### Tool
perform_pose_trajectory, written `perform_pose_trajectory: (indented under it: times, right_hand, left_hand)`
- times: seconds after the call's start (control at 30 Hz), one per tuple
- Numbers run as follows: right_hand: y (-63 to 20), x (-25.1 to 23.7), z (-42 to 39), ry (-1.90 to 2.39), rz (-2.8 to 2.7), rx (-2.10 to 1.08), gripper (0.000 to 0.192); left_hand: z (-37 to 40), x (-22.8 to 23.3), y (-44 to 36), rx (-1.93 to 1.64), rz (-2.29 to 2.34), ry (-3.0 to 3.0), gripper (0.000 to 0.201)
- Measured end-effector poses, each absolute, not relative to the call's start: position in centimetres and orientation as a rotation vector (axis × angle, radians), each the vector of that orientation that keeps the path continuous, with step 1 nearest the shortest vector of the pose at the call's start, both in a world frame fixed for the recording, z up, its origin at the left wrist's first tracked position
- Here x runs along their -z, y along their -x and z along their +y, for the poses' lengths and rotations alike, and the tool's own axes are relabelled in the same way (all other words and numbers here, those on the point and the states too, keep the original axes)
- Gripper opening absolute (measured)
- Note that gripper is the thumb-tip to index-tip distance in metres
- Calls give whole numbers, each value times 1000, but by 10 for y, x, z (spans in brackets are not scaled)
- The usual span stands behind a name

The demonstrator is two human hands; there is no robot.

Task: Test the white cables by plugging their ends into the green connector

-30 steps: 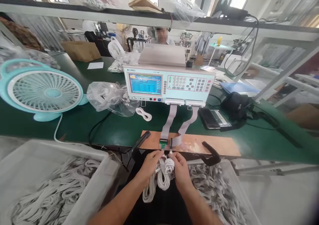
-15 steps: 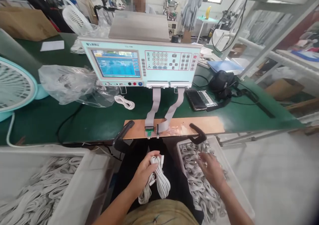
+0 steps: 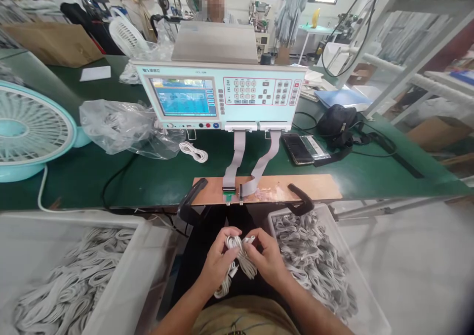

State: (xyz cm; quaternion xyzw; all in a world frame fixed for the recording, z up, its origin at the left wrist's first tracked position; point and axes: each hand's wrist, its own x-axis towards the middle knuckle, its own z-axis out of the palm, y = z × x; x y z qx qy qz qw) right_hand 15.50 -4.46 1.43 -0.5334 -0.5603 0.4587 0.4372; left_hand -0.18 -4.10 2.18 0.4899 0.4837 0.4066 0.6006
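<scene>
Coiled white cables are held over my lap, in front of the table edge. My left hand is closed around the bundle, its thumb lying across the coils. From the other side my right hand pinches a white cable end at the top of the bundle. A second white plug hangs below my left fingers. Beyond my hands, a small green circuit board with a metal connector sits at the front edge of a wooden board, joined to a grey ribbon cable.
A tester with a lit screen stands on the green table. Bins of coiled cables flank my lap, a left bin and a right bin. Two black clamps grip the board. A fan stands left; a person is behind.
My right hand has come from over the right bin to the bundle and now grips a cable end. The left hand still holds the cables. The view has shifted slightly.
</scene>
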Motion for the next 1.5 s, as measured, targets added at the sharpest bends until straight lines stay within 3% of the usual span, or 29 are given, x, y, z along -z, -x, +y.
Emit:
perform_pose_trajectory:
  times: [0.07, 0.13, 0.23, 0.33, 0.5, 0.93, 1.23, 1.5]
  right_hand:
    - [-157, -13, -43, 1307, -1316, -1157, 7]
    - [-158, -14, -40, 1276, -1293, -1184, 11]
    - [-157, -16, -32, 1215, -1347, -1215, 11]
    - [-152, -14, -20, 1176, -1320, -1241, 9]
    - [-143, -10, -1, 1195, -1188, -1286, 18]
    - [-133, -18, 12, 1138, -1018, -1386, 26]
    - [-134, -18, 14, 1158, -1073, -1374, 25]
    - [-135, -22, 15, 1153, -1080, -1366, 24]
  left_hand:
    - [-39, -24, 2, -959, 1113, -1133, 14]
    - [-35, -26, 2, -920, 1105, -1092, 24]
    - [-24, -28, 1, -871, 1103, -884, 17]
    - [-10, -26, -2, -940, 1045, -779, 28]
    - [3, -20, -5, -1069, 1008, -778, 16]
    - [9, -13, -9, -1094, 1120, -684, 19]
    - [14, -18, -3, -1028, 1179, -872, 18]
    - [16, -17, 2, -892, 1162, -1068, 29]
